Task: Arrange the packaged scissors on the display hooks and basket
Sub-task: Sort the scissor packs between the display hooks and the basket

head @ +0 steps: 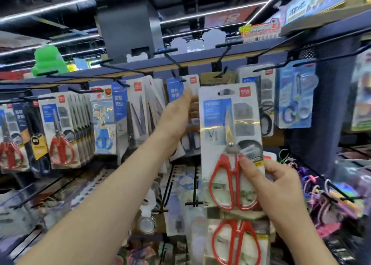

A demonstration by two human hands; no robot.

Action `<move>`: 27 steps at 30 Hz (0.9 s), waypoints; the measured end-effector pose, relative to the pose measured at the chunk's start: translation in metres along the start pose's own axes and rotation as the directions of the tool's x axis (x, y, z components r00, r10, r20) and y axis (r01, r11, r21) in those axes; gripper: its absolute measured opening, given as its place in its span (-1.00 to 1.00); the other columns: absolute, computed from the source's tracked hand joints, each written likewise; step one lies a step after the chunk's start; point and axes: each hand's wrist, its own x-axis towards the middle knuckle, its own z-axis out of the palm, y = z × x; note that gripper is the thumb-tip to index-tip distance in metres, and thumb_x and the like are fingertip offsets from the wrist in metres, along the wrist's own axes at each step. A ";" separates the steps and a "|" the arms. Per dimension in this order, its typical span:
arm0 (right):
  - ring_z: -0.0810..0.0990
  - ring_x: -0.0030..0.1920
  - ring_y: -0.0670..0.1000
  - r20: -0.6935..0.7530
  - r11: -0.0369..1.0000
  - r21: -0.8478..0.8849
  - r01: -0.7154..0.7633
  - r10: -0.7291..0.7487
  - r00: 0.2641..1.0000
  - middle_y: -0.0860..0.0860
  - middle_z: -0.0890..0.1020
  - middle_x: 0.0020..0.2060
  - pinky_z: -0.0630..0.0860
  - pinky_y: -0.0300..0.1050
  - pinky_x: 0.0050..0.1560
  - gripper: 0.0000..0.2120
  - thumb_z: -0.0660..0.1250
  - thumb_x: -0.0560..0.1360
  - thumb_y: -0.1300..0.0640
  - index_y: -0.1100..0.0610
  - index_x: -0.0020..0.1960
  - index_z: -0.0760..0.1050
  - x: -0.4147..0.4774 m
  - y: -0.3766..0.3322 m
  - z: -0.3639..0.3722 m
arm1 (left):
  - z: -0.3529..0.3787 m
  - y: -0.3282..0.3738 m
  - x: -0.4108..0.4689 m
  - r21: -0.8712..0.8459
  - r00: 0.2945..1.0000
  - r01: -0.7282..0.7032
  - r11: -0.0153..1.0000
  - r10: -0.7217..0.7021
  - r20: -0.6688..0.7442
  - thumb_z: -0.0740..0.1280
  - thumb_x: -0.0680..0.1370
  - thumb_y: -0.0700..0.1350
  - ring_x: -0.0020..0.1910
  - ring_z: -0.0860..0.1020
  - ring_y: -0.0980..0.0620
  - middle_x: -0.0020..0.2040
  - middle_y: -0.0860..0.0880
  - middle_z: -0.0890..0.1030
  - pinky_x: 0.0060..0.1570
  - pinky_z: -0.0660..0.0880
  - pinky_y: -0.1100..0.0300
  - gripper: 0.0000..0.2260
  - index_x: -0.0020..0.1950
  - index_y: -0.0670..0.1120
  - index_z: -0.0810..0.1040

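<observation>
- The right hand [277,186] grips the packaged scissors [228,124]. Its thumb presses the front just beside the red handles, and its fingers are curled behind the card.
- The left hand [176,114] is open, its fingers straight and laid against the hanging packs [176,90] at about 9 o'clock from the held pack.
- The held pack is in the air in front of the display, on no hook, a little toward 3 o'clock from the middle of the view.
- Its long axis runs from 12 to 6 o'clock and is nearly upright. The blade tip points to 12 and the red handles to 6, with the printed face toward the person.
- The hang hole [225,92] is at the top edge, below a black hook [220,74] that already carries a brown card.
- Risk: the grip is low on the pack, far from the hole. The top could sway and the hole could miss the hook tip, which would bend the card.
- Risk: if the left hand pushes too hard, the hanging packs may swing or slide along their hook.
- Risk: the hook above may not be the right one. A second red-handled pack [236,242] lies at 6 o'clock and similar ones hang far off at 9, so it could end up with the wrong stock.
</observation>
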 end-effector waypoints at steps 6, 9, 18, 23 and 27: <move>0.26 -0.46 -0.08 0.016 0.999 -0.025 0.035 -0.035 0.999 0.01 0.30 -0.51 0.20 -0.23 -0.45 -0.32 0.42 0.39 -0.31 0.27 -0.42 0.30 0.015 0.006 -0.014 | 0.011 -0.001 0.004 -0.093 0.980 -0.110 0.990 0.124 0.153 0.27 0.63 -0.04 -0.16 0.66 0.03 -0.05 -0.03 0.70 -0.17 0.61 0.08 -0.84 0.15 -0.04 0.57; 0.31 -0.40 0.01 0.048 0.999 -0.038 0.037 -0.036 0.998 0.09 0.38 -0.45 0.26 -0.14 -0.37 -0.13 0.38 0.24 -0.51 0.39 -0.33 0.37 0.018 0.006 -0.012 | 0.017 0.006 0.002 -0.205 0.971 -0.158 0.966 0.190 0.145 0.38 0.53 -0.15 -0.07 0.69 -0.04 -0.01 -0.07 0.72 -0.09 0.65 0.02 -0.83 0.12 -0.09 0.56; 0.60 -0.22 -0.15 0.060 0.999 -0.006 0.035 -0.035 0.998 -0.07 0.67 -0.30 0.50 -0.31 -0.16 -0.73 0.33 0.52 0.36 0.11 -0.27 0.63 0.031 -0.003 -0.013 | -0.030 0.025 -0.023 0.059 0.855 -0.505 0.861 0.508 -0.106 0.32 0.58 -0.30 -0.16 0.66 0.04 0.15 0.03 0.61 -0.19 0.61 0.14 -0.75 0.11 0.05 0.49; 0.63 0.09 -0.19 0.040 0.978 0.017 0.210 -0.210 0.977 -0.23 0.70 -0.01 0.56 -0.28 0.07 -0.60 0.32 0.50 0.47 -0.03 -0.03 0.65 0.047 -0.030 -0.023 | -0.056 0.005 -0.046 0.426 0.878 -0.432 0.795 0.479 -0.003 0.25 0.59 -0.38 -0.06 0.64 0.20 -0.08 0.19 0.69 -0.02 0.60 0.25 -0.60 -0.17 0.11 0.65; 0.70 0.05 0.04 0.068 0.952 0.200 0.231 -0.249 0.966 0.03 0.72 0.03 0.67 -0.02 -0.02 -0.52 0.39 0.43 0.29 -0.13 0.24 0.48 0.045 -0.054 -0.007 | -0.057 -0.012 -0.056 0.408 0.949 -0.288 0.867 0.316 -0.002 0.24 0.58 -0.40 -0.08 0.65 0.22 -0.16 0.19 0.71 -0.05 0.56 0.31 -0.54 -0.19 0.14 0.67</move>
